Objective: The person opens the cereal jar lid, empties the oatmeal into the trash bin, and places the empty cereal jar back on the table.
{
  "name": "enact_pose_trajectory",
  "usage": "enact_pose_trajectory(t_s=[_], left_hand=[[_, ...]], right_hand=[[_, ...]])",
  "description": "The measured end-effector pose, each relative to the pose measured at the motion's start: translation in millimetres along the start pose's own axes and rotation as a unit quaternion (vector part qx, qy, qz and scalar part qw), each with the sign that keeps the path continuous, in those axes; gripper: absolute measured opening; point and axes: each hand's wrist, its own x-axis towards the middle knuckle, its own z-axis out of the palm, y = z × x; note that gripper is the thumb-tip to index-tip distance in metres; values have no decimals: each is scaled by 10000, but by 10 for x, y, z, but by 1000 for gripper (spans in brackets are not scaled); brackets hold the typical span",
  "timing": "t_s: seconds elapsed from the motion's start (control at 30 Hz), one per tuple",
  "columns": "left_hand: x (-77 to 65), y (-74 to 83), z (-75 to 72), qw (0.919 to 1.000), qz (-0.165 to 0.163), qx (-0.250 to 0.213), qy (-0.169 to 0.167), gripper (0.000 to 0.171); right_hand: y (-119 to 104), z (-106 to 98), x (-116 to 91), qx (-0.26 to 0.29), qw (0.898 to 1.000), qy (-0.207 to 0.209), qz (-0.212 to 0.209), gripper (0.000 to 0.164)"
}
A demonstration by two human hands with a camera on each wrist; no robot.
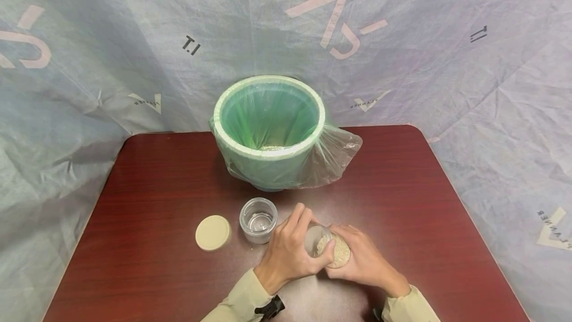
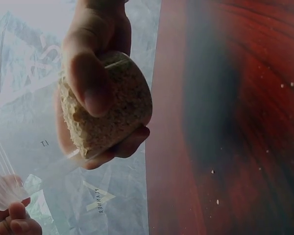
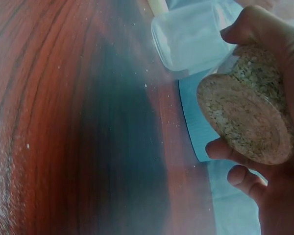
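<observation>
Over the near side of the table (image 1: 147,202): both your hands on one clear jar (image 1: 341,252)

Your left hand (image 1: 292,250) comes in from lower left, back of the hand up, fingers bent away from you and thumb laid across the jar's front. Those fingers curl about its clear, ridged end. Your right hand (image 1: 362,260) reaches in from lower right and grasps the base end, thumb along one side, fingertips round the other. Jar tilted, clear end to your left; pale flakes (image 2: 125,98) packed toward the base.

Just left of your left hand, an empty jar (image 1: 258,235) stands upright; beside it, farther left, a cream lid (image 1: 213,233) lies flat. Beyond them, a lined bin (image 1: 268,155), its clear bag (image 1: 332,155) spreading out on the right. Small pale specks (image 2: 217,201) dot the tabletop.
</observation>
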Motion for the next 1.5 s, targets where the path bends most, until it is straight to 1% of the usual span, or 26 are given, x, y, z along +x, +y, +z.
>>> enact_pose_trajectory(t_s=[0.13, 0.33, 0.57, 0.8, 1.07, 1.17, 1.37, 1.5], left_hand=[[10, 2, 3, 10000, -67, -31, -37, 39], [25, 20, 6, 9998, -177, 14, -61, 42], [25, 36, 6, 9993, -332, 145, -9, 41], [23, 58, 14, 9988, -444, 200, 69, 38], [39, 65, 40, 9971, -683, 217, 243, 38], [47, 73, 39, 9972, -669, 259, 234, 38], [72, 85, 45, 9971, -678, 280, 190, 38], [101, 70, 72, 9955, -888, 108, 322, 35]], right_hand=[[4, 14, -12, -159, 9998, 59, 97, 58], [2, 6, -10, -153, 9995, 75, 249, 58], [13, 0, 10, -33, 9998, 192, 64, 55], [19, 14, 12, -94, 9995, 304, -3, 57], [17, 31, 10, -617, 9968, 452, 224, 67], [21, 30, 12, -595, 9969, 474, 214, 67], [20, 38, 3, -664, 9949, 753, 65, 67], [12, 57, 15, -956, 9895, 1085, 43, 65]])
